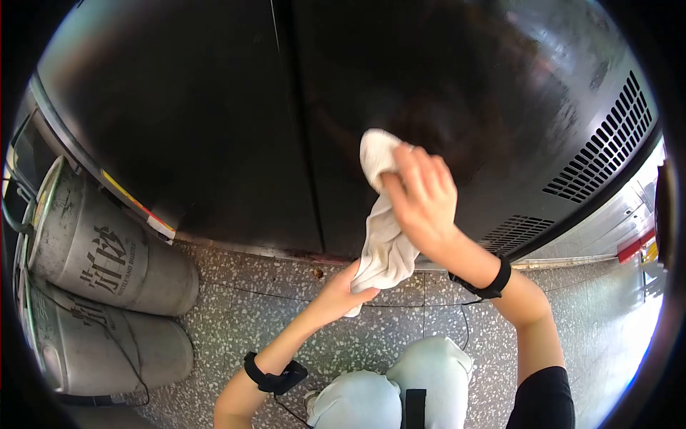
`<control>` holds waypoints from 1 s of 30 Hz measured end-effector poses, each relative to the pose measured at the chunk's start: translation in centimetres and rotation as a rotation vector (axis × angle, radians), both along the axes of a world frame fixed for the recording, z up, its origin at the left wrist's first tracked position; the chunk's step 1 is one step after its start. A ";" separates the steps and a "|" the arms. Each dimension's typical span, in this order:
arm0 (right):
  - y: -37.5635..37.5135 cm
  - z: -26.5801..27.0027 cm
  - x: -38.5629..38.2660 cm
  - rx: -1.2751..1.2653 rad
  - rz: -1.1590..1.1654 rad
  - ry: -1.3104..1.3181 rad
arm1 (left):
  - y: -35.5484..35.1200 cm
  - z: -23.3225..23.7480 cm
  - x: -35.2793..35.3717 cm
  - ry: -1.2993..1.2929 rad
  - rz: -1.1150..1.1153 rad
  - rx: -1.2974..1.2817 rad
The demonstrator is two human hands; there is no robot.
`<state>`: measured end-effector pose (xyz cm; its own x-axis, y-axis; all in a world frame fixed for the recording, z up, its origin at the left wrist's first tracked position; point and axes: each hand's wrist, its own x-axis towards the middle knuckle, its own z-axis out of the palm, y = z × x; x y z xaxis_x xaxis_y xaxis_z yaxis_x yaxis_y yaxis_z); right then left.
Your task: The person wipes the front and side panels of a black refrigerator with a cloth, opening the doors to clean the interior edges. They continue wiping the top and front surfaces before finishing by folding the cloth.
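Observation:
A white cloth (388,239) stretches between my two hands in front of a black cabinet (400,64). Its upper end lies against the dark panel, pressed there by my right hand (423,196), whose fingers are bent over the fabric. Lower down, close to the cabinet's bottom edge, my left hand (339,294) grips the hanging end between thumb and fingers. The cloth is bunched and folded along its length.
Two grey metal kegs (114,250) stand at the left, with a thin cable running down over them. Vent grilles (600,143) sit at the cabinet's right side. A dark cable (286,294) crosses the speckled floor (236,314) along the cabinet's base.

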<state>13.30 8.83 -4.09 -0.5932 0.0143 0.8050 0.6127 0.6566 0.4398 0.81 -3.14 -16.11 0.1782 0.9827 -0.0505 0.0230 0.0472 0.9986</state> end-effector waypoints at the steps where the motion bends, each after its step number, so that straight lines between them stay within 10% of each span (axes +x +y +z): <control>1: 0.0 -1.2 0.4 -0.058 0.038 -0.040 | 0.2 0.1 -0.1 0.025 -0.009 0.014; 24: 0.4 1.7 -4.9 0.067 0.139 0.102 | -0.4 -0.4 -0.3 -0.025 0.087 0.052; 30: 0.1 -6.1 -4.5 -0.042 0.207 -0.365 | -1.2 -2.0 -1.0 -0.016 0.055 -0.054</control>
<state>8.76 8.93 -10.18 -0.8333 -0.1063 0.5425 0.2751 0.7714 0.5738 -0.23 -4.31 -18.15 0.1248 0.9870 -0.1013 0.0030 0.1017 0.9948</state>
